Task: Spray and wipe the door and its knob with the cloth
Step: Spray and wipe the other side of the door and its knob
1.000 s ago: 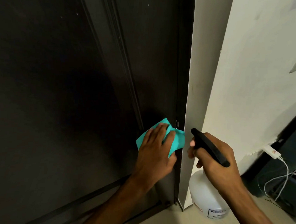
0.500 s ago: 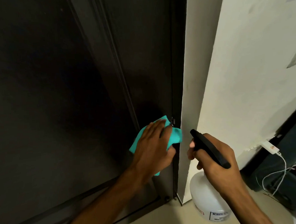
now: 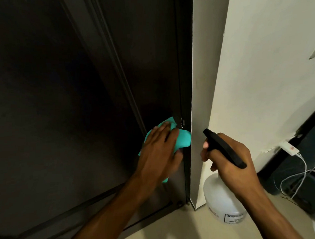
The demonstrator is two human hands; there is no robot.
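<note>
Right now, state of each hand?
Left hand: open, fingers flat, pressing the cloth against the door.
Right hand: closed around the spray bottle at its black trigger head.
</note>
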